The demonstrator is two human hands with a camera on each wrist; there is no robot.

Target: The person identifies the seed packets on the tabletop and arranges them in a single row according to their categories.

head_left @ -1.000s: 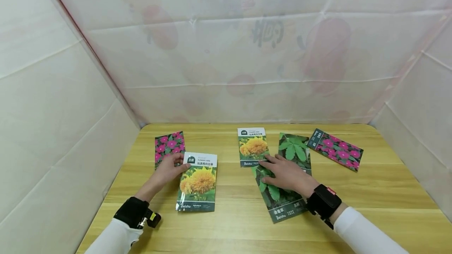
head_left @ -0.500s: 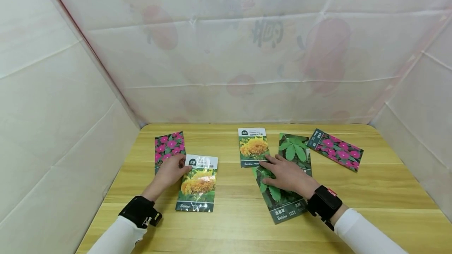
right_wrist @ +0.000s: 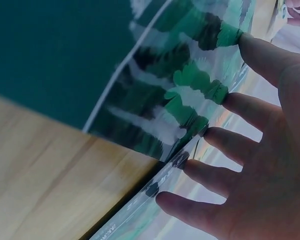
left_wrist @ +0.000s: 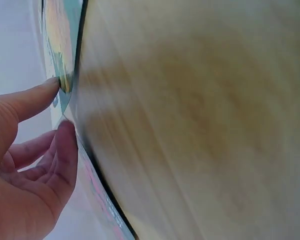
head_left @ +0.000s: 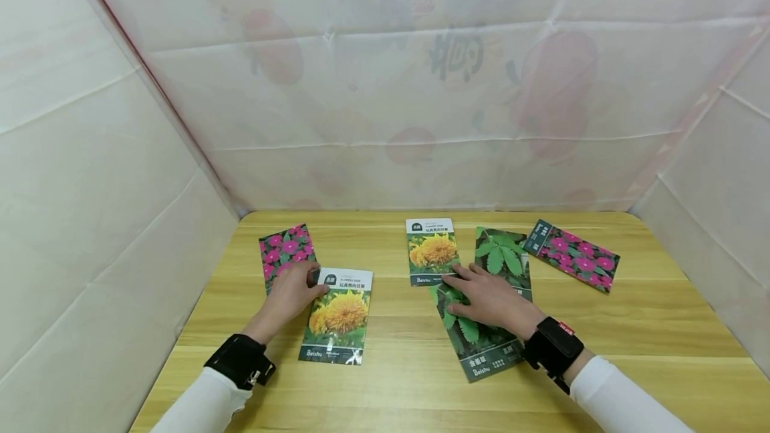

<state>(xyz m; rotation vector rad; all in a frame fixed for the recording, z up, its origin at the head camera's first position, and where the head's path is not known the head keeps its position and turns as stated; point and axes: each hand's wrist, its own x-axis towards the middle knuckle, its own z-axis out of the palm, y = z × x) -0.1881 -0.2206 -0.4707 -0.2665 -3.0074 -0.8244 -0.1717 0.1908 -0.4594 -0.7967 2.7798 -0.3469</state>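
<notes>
At the left, my left hand (head_left: 289, 296) pinches the upper left edge of a yellow-flower seed packet (head_left: 341, 318). Its thumb lies on the packet's front, with fingers at the edge in the left wrist view. A pink-flower seed packet (head_left: 284, 252) lies just behind, partly covered by the hand. Spread fingers of my right hand (head_left: 490, 296) rest on a green-leaf seed packet (head_left: 487, 361), also in the right wrist view. That packet overlaps a second leaf packet (head_left: 505, 254). The index fingertip reaches the lower corner of another yellow-flower packet (head_left: 431, 249).
A second pink-flower packet (head_left: 577, 256) lies slanted at the right rear, beside the leaf packets. The wooden table (head_left: 397, 393) ends at a fabric wall (head_left: 361, 172) behind, with more fabric walls at left and right.
The left yellow-flower packet has shifted slightly toward me with my left hand. The left pink-flower packet has slid a little left and turned slightly. My right hand has stayed in place.
</notes>
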